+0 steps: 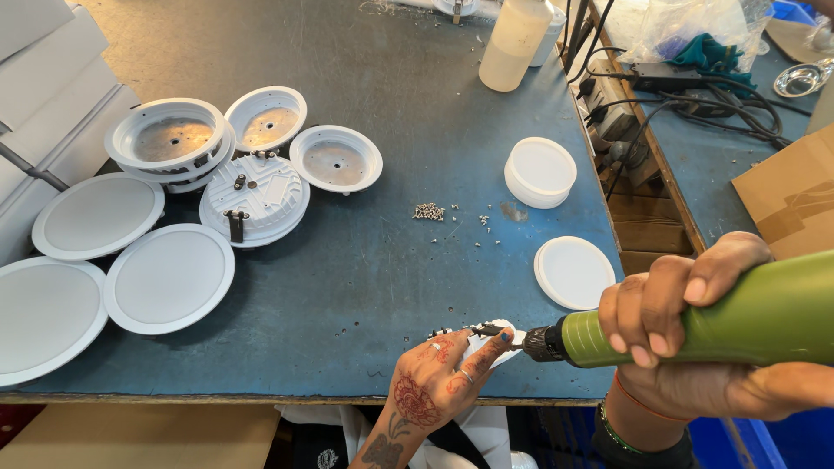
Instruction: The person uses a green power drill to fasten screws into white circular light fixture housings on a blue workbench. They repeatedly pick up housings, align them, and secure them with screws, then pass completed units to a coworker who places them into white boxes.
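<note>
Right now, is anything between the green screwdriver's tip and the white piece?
Nothing visible: the green screwdriver, gripped by the right hand, has its tip right at the small white piece held by the left hand.

Worn blue worktable [391, 104], daylight from above

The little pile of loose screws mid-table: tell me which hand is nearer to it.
Left. The left hand pinches a small white part at the table's near edge, almost straight below the screw pile. The right hand, gripping the green electric screwdriver, is farther right.

Left hand [432, 379] patterned with reddish henna, ring on one finger, blue nail polish, right hand [695, 334] with thin orange wrist bangle [637, 401]
</note>
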